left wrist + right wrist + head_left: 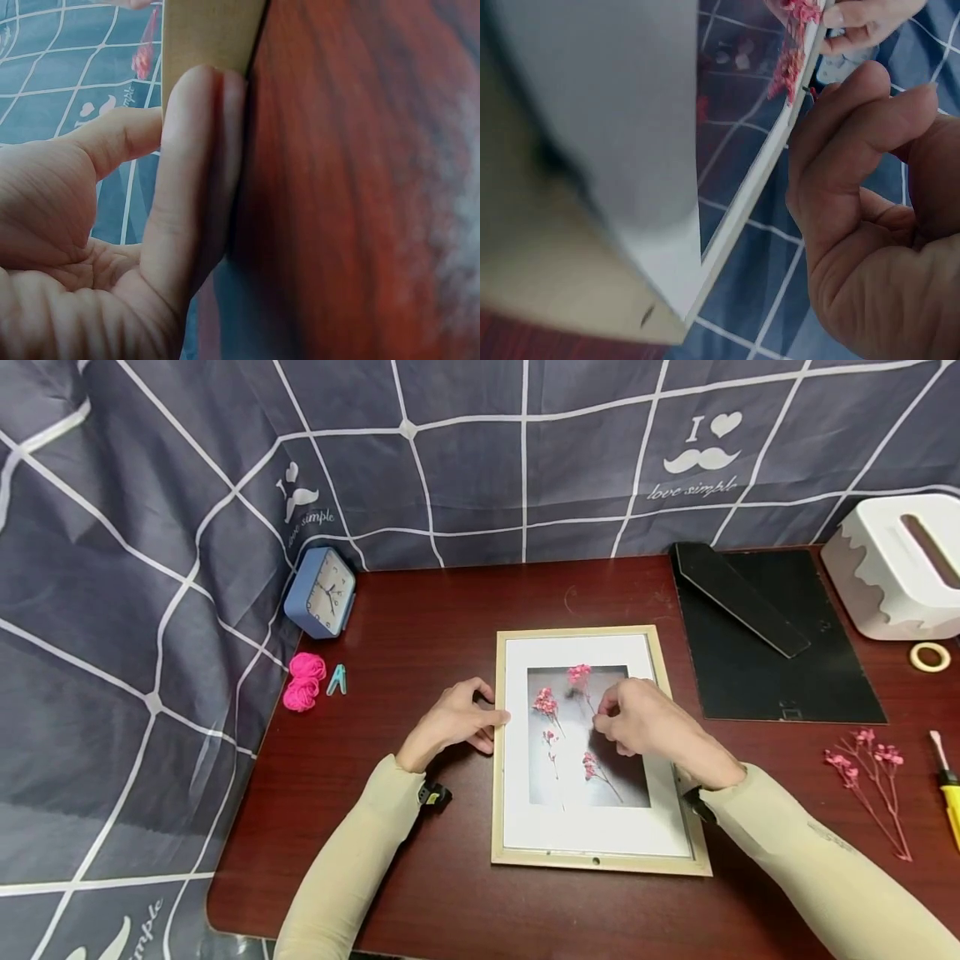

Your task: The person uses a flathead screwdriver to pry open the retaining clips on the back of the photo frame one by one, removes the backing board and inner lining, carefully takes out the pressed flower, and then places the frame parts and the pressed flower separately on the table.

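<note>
A pale wooden picture frame (pixel 600 860) with a white mat lies on the table, with a grey window in its middle. My left hand (pixel 459 718) holds the frame's left edge, thumb on the rim and fingers against the side (pixel 191 142). Over the window, my right hand (pixel 637 718) pinches the stem of a pink dried flower sprig (pixel 579 675) between thumb and fingers. Three other pink sprigs lie in the window: one at upper left (pixel 546 703), a thin one (pixel 551 742) below it, one at lower right (pixel 592 768).
A black backing board (pixel 765 685) with a stand lies at the right. Near it are a white tissue box (pixel 877 577), a tape roll (pixel 930 657), loose pink sprigs (pixel 877 777) and a yellow-handled tool (pixel 951 797). A blue clock (pixel 321 593), pink yarn (pixel 303 681) and a clip (pixel 337 679) sit left.
</note>
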Tool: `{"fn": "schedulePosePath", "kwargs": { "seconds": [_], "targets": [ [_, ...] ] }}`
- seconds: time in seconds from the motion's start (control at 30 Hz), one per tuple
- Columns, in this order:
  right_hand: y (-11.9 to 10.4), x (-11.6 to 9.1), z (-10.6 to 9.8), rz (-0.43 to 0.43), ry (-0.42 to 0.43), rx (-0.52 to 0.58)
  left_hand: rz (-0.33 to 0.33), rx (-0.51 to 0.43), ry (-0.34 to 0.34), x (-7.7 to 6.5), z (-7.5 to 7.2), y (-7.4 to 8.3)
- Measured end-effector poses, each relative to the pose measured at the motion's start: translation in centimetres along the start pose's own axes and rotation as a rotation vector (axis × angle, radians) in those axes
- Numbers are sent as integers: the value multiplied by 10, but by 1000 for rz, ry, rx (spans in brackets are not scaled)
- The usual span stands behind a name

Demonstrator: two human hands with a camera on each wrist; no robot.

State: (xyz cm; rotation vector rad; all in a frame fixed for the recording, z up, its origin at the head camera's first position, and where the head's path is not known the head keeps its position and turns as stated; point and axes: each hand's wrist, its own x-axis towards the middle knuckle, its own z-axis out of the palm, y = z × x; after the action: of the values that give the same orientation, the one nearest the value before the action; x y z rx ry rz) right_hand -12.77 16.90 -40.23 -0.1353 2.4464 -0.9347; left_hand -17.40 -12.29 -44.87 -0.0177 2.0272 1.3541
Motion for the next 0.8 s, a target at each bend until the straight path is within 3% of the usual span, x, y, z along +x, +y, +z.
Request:
{"fn": "schedulePosePath", "kwargs": {
  "seconds": [0.37,0.8],
  "targets": [
    [29,-38,-9,-48,153,-51,-8,7,3,-3,0,1],
    [101,-85,-23,82,215,-80,-17,8,15,-6,3,-3]
  ]
}}
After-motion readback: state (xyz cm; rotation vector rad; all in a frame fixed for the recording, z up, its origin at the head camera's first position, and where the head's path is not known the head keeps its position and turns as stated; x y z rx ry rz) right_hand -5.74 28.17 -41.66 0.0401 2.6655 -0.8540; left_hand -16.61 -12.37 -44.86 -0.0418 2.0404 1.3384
